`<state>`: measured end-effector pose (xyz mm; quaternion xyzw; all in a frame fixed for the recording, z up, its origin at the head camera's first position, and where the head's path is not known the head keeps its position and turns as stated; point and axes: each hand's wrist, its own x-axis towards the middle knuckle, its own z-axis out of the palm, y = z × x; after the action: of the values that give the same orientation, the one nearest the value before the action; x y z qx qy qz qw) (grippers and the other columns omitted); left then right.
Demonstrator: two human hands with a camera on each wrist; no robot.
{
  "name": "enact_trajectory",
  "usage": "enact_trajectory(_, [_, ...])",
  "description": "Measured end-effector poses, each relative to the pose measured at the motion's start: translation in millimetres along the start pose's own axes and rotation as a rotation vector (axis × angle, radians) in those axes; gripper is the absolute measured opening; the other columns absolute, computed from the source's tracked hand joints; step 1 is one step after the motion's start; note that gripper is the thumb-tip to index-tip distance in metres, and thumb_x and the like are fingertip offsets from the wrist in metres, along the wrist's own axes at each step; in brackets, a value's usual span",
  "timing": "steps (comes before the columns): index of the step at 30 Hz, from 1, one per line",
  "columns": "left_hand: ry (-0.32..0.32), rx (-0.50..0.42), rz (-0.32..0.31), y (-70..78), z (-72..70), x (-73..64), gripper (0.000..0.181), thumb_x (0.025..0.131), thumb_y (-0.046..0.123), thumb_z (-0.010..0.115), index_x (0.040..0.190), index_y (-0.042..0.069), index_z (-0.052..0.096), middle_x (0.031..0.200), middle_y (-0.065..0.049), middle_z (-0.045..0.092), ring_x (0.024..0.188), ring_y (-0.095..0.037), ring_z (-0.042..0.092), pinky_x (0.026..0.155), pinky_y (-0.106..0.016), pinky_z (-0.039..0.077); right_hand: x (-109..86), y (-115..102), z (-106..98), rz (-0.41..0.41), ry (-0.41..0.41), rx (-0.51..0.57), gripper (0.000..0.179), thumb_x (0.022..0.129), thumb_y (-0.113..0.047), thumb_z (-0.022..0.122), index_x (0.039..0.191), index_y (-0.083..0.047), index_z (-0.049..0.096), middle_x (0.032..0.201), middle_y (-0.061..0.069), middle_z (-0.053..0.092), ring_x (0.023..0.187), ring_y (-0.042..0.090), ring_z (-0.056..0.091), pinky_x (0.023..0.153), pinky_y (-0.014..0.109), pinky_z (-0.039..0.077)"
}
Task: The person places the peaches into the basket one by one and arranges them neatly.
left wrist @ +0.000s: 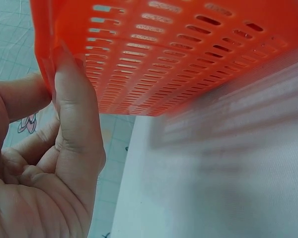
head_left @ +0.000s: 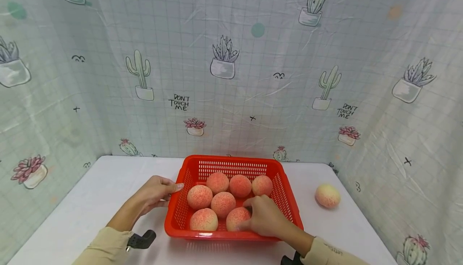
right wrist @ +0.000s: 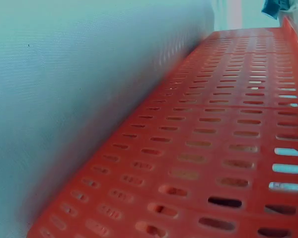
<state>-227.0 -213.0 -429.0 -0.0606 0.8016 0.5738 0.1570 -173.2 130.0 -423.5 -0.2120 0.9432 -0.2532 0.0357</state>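
Note:
A red plastic basket (head_left: 231,235) with slotted walls stands on the white table, several pink-and-cream peaches (head_left: 223,204) inside it. My left hand (head_left: 153,194) pinches its left rim, thumb on top and fingers outside and below. The left wrist view shows the left hand (left wrist: 64,144) close up, gripping the edge of the slotted wall (left wrist: 154,59). Reaching over the front right rim, my right hand (head_left: 265,218) holds a peach (head_left: 236,218) near the basket's front, thumb and fingers on its right side. The right wrist view shows only the basket's outer wall (right wrist: 213,124), with the right hand hidden.
One paler peach (head_left: 328,196) lies alone on the white table (head_left: 318,233), right of the basket. A cactus-print curtain (head_left: 231,116) hangs behind the table and along both sides.

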Motion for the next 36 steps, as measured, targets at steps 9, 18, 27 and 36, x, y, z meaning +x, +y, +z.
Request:
enact_trajectory(9, [-0.002, -0.001, -0.015, 0.2, 0.5, 0.8, 0.043, 0.097, 0.030, 0.075, 0.118, -0.007, 0.070, 0.091, -0.008, 0.076, 0.076, -0.017, 0.070, 0.070, -0.033, 0.065, 2.6, -3.6, 4.1, 0.015, -0.033, 0.013, 0.035, 0.072, -0.042, 0.094, 0.093, -0.017, 0.081, 0.071, -0.016, 0.067, 0.069, 0.003, 0.054, 0.065, 0.022, 0.048])
enact_trajectory(18, [0.000, 0.014, -0.012, -0.4, 0.2, 1.5, 0.042, 0.098, 0.029, 0.073, 0.119, -0.007, 0.070, 0.093, -0.009, 0.076, 0.077, -0.018, 0.070, 0.071, -0.033, 0.065, 4.9, -0.8, 4.9, 0.005, -0.062, 0.036, 0.033, 0.076, -0.040, 0.091, 0.098, -0.018, 0.080, 0.079, -0.015, 0.072, 0.073, 0.003, 0.058, 0.068, 0.022, 0.052])
enact_trajectory(27, [-0.005, 0.020, -0.012, -2.0, 2.4, 2.3, 0.043, 0.097, 0.031, 0.074, 0.118, -0.007, 0.071, 0.092, -0.008, 0.075, 0.076, -0.018, 0.069, 0.070, -0.033, 0.065, -0.7, 5.5, 1.6, 0.053, -0.076, 0.082, 0.033, 0.077, -0.042, 0.090, 0.100, -0.021, 0.079, 0.088, -0.012, 0.075, 0.086, 0.010, 0.065, 0.084, 0.035, 0.060])
enact_trajectory(36, [-0.018, 0.019, 0.003, -2.2, -1.1, 2.1, 0.042, 0.098, 0.031, 0.073, 0.117, -0.006, 0.071, 0.093, -0.008, 0.076, 0.078, -0.018, 0.071, 0.072, -0.034, 0.066, -6.7, 9.9, -34.7, 0.170, 0.023, 0.175, 0.060, 0.079, -0.030, 0.091, 0.132, -0.009, 0.071, 0.125, 0.009, 0.076, 0.115, 0.029, 0.072, 0.098, 0.052, 0.060])
